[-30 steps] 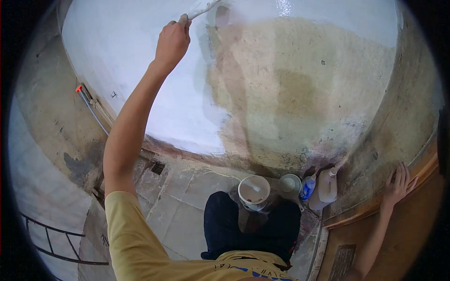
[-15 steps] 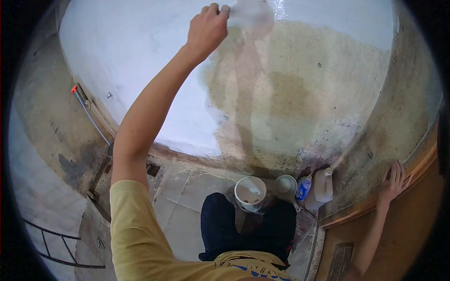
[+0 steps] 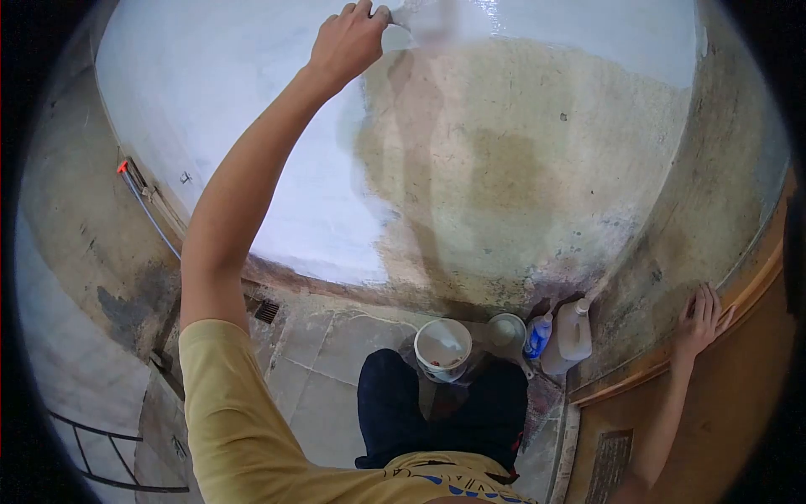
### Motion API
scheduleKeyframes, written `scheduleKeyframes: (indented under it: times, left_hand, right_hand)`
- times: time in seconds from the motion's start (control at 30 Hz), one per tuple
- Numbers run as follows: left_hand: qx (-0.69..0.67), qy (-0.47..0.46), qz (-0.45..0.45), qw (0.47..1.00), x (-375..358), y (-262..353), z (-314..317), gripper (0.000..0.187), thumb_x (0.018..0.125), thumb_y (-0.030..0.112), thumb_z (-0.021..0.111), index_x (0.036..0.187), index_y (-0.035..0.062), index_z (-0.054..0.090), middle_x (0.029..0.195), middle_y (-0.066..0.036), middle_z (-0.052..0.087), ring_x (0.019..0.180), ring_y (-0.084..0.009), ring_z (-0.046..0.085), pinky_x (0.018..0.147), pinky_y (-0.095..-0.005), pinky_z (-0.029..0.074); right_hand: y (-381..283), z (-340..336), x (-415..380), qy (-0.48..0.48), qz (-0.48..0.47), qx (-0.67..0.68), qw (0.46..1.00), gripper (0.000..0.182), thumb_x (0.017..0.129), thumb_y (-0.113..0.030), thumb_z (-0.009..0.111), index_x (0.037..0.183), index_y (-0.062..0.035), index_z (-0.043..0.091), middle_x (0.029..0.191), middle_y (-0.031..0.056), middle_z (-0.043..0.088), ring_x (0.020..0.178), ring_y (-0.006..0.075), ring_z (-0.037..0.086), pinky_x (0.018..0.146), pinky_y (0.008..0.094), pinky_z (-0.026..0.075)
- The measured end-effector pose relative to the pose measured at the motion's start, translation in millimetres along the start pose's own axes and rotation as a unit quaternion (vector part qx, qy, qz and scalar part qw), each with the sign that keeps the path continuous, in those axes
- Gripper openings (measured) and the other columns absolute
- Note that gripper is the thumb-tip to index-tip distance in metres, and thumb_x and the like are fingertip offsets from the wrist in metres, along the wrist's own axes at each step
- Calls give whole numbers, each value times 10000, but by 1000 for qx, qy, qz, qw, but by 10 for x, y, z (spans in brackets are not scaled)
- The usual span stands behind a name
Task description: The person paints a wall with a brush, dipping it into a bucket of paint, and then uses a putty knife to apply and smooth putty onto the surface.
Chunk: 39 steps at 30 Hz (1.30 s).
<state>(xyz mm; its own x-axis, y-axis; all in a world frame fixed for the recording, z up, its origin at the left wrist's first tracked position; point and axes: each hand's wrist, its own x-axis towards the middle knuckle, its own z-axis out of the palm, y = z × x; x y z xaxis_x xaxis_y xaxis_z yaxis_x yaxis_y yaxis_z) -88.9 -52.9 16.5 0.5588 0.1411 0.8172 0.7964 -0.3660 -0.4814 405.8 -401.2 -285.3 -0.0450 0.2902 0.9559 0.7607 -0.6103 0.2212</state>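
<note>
At top centre a blurred tool [image 3: 426, 20] is pinched by the left hand [image 3: 349, 42]; the right hand [image 3: 697, 326], slightly spread, is rested at right.

No text can be read in full. Dark characters run above blue shapes on the front of the yellow shirt [image 3: 243, 412], too small and warped to make out as a word. The blue label [image 3: 536, 339] on the small bottle [image 3: 546, 322] is illegible, and the small marks on the bucket [image 3: 442, 371] are unclear.
</note>
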Motion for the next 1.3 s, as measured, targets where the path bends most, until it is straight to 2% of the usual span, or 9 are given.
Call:
scheduleKeyframes:
  times: [0.13,0.2,0.3,0.63,0.73,0.83,0.9,1.03,1.3]
  left_hand:
    - [10,11,-2,1000,-108,-171,-59,164,779,26,518,906,14,622,883,-195,617,840,-358,611,686,-446,505]
    - [73,5,28,997,-131,-296,-51,135,872,113,542,993,77,590,860,-124,583,845,-307,609,659,-434,520]
    - [78,-8,10,997,-228,-463,-33,143,872,112,537,997,74,594,869,-125,586,864,-306,612,670,-437,523]
    - [114,-7,-14,993,-595,-1002,-57,165,867,137,540,983,87,647,889,-125,609,883,-298,617,683,-427,528]
    - [76,-11,-62,995,-705,-1021,-110,178,895,162,523,987,64,639,909,-139,615,862,-320,625,699,-449,527]
    - [-18,-48,-165,985,-742,-975,-88,248,926,217,500,1020,27,627,913,-177,640,841,-359,630,724,-461,510]
    - [-173,-60,-213,960,-732,-882,-36,330,938,269,485,1040,-11,626,865,-198,654,786,-359,631,722,-437,484]
    - [-314,-78,-201,925,-591,-652,73,379,932,291,473,1010,-33,656,798,-170,647,725,-284,601,701,-375,456]
    - [-286,-125,-195,930,-188,-531,58,360,915,275,488,1031,-15,667,810,-168,663,726,-300,613,724,-377,468]
  right_hand:
    - [-43,-41,35,-7,4,1,1000,220,806,-133,710,1024,-152,688,1095,-53,678,1091,133,597,1141,470,253]
    - [-31,-17,23,0,4,-6,1000,194,816,-130,704,1009,-145,693,1081,-44,684,1086,136,602,1140,470,255]
    - [30,44,-30,4,-6,-7,1000,196,833,-151,689,1029,-144,678,1116,-52,666,1096,122,591,1130,437,264]
    - [8,34,0,11,-8,-18,1000,203,811,-117,704,1011,-148,689,1084,-52,683,1072,129,609,1129,459,272]
    - [11,37,-1,15,-11,-20,1000,205,809,-118,705,1011,-152,689,1087,-52,682,1074,129,609,1127,454,274]
    - [-11,16,-4,4,0,-17,1000,203,812,-117,701,1012,-152,690,1089,-51,682,1072,126,609,1126,453,277]
    - [-23,-8,8,-10,3,-32,999,194,817,-118,697,1008,-146,693,1087,-52,684,1065,127,613,1126,452,280]
    - [10,20,-4,17,-10,-22,1000,190,812,-119,696,1001,-140,692,1082,-52,684,1069,126,611,1127,455,279]
    - [-17,-38,7,-17,-3,-21,1000,216,821,-124,695,1036,-137,691,1093,-47,682,1091,140,601,1135,468,268]
